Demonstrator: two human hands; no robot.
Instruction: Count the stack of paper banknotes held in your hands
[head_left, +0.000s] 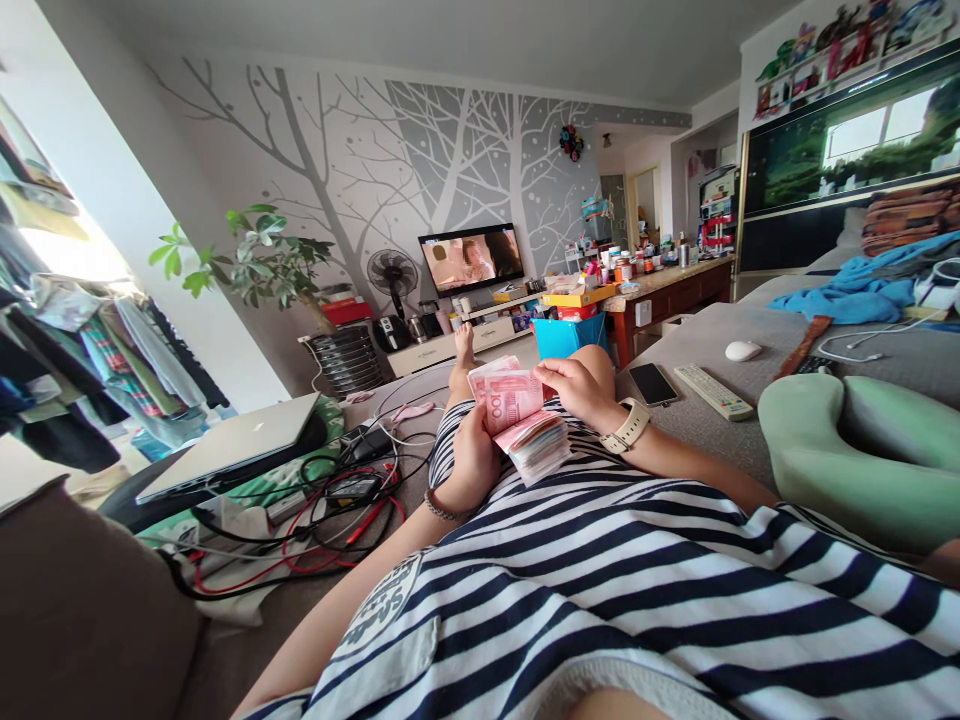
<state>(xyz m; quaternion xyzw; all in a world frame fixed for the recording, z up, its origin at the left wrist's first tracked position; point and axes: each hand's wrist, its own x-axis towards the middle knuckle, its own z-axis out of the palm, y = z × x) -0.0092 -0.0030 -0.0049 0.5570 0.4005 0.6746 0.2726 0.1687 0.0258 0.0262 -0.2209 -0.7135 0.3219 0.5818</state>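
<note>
A folded stack of banknotes point(541, 452) rests over my lap, its lower edges fanned and partly of other colours. My left hand point(475, 452) is closed around its left side. Red notes marked 100 point(510, 395) stand up from the stack, bent away from the lower part. With thumb and fingers, my right hand point(574, 390) pinches the upper right edge of these red notes. A pale watch is on my right wrist and a dark bracelet on my left. How many notes lie between my right fingers is too small to tell.
Right of my lap lie a phone point(652, 384), a remote control point(714, 392), a white mouse point(742, 351) and a green neck pillow point(847, 460). Tangled cables point(352, 490) and a closed laptop point(232, 445) are on the left. Beyond my legs stand a blue bin point(570, 337) and a cluttered table point(675, 275).
</note>
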